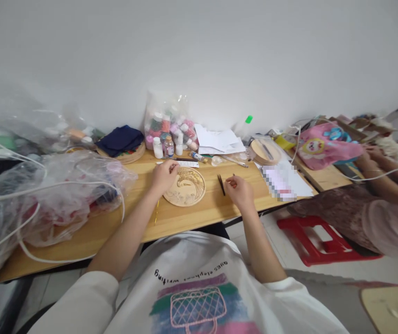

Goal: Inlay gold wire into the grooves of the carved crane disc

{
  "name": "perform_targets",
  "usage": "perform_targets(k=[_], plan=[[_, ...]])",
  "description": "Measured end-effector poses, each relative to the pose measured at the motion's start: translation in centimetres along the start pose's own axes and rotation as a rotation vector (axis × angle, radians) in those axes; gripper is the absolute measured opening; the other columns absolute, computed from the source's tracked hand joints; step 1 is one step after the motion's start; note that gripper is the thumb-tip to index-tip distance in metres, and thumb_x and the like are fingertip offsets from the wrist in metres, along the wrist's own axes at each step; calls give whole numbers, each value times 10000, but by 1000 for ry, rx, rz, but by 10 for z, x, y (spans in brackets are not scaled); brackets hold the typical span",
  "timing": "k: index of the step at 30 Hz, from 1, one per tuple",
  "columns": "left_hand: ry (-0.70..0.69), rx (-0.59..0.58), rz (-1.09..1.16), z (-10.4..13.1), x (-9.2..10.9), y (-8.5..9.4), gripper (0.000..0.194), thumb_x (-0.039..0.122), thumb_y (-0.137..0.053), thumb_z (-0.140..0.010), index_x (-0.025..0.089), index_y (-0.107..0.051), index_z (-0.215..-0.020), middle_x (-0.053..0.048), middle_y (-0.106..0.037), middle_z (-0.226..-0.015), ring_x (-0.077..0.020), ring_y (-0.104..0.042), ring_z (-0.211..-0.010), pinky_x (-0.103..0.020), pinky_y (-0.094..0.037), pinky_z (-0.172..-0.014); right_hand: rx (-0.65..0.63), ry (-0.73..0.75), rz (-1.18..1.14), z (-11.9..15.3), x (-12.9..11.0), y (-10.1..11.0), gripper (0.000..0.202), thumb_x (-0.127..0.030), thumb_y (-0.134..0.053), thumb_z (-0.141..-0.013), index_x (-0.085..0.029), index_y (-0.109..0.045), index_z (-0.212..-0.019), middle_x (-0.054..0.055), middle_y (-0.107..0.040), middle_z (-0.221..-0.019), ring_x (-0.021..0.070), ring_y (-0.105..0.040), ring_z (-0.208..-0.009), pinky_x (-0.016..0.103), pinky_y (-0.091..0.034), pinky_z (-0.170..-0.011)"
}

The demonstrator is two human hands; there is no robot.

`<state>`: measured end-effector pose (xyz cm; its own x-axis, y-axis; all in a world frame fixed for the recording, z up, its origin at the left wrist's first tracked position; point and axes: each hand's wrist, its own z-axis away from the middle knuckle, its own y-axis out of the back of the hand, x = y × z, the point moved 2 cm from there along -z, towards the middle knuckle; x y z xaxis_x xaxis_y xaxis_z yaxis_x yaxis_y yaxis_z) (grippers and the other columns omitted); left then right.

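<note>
A round wooden disc (pixel 185 186) with a bird-like line design lies flat on the wooden table (pixel 181 220). Over its upper left edge is my left hand (pixel 164 176), fingers pinched together; whatever they hold is too small to name. My right hand (pixel 240 189) is to the right of the disc, closed, with its fingertips beside dark tweezers (pixel 221 184); whether it grips them or something else is hard to make out. A thin golden strand (pixel 156 212) hangs or lies below my left wrist.
Small bottles (pixel 169 146) and a bag of coloured jars (pixel 160 121) stand behind. Papers (pixel 216 140) lie at the back. Plastic bags (pixel 63 195) and white cables cover the left. At the right are a pink cloth (pixel 319 146), a person's arms and a red stool (pixel 324 241).
</note>
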<state>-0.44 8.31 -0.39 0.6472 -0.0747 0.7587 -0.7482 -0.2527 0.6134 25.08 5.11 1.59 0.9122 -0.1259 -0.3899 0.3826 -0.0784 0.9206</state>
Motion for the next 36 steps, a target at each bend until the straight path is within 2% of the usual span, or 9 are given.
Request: perform_targets(k=[4,8,11,14,18,24,27,32,36], plan=[[3,-15,-18,-1,-2,-3,169,252,-564,-842,211,-725,-870,-28,-735,-796,-186,-649,-751,-272,-442,-695,-49,33,8,-5,3,-4,284,-284,-588,-891,-190,-663,-1148,68,-770,-933,221,-706,-905,281,-453,-709],[5,-15,-21,-1,-5,-4,186,298,-562,-837,219,-728,-870,-27,-725,-765,-187,-634,-724,-272,-429,-667,-99,109,-17,-11,-9,-13,403,-211,-572,-881,-160,-592,-1281,137,-744,-1082,259,-686,-993,309,-456,-769],[8,3,-14,-2,-8,-4,227,338,-550,-837,216,-729,-900,-33,-716,-759,-192,-626,-716,-279,-427,-664,-153,161,-99,-17,-14,-15,446,-94,-526,-847,-154,-601,-1282,159,-730,-1116,257,-676,-992,314,-452,-804],[15,27,-3,-2,-9,-3,275,355,-536,-833,207,-730,-959,-36,-711,-768,-192,-627,-716,-282,-437,-670,-229,233,-267,-24,-13,-8,423,-72,-529,-805,-190,-667,-1187,86,-740,-975,205,-654,-885,289,-444,-805],[17,43,20,0,-9,-3,299,375,-532,-832,197,-729,-970,-31,-698,-746,-184,-625,-697,-281,-448,-670,-314,295,-620,-27,-6,10,312,-232,-537,-826,-200,-711,-1083,-16,-599,-703,132,-528,-622,259,-431,-652],[19,63,58,0,-11,-6,267,383,-546,-811,208,-720,-913,-8,-663,-691,-171,-605,-660,-272,-438,-643,-298,282,-1191,-22,-7,19,434,-466,-395,-891,-205,-671,-1100,-10,-475,-632,132,-421,-532,271,-368,-503],[25,83,86,-1,-12,-7,253,374,-549,-795,207,-714,-888,3,-645,-664,-163,-588,-633,-264,-427,-618,-359,280,-1368,-17,-11,8,417,-569,-544,-807,-250,-683,-1037,-18,-500,-634,114,-396,-507,257,-330,-466],[57,132,157,0,-9,-6,209,354,-594,-774,210,-716,-865,24,-614,-615,-145,-552,-593,-256,-413,-606,-543,301,-1509,-5,-13,-9,540,-554,-890,-494,-227,-729,-893,-38,-550,-577,86,-414,-454,237,-317,-428],[150,212,230,-3,-12,-4,177,318,-609,-767,197,-701,-858,31,-597,-604,-129,-533,-569,-238,-408,-584,-609,253,-1597,0,-10,-13,396,-529,-887,-579,-214,-725,-758,-62,-477,-483,67,-388,-432,219,-312,-438]])
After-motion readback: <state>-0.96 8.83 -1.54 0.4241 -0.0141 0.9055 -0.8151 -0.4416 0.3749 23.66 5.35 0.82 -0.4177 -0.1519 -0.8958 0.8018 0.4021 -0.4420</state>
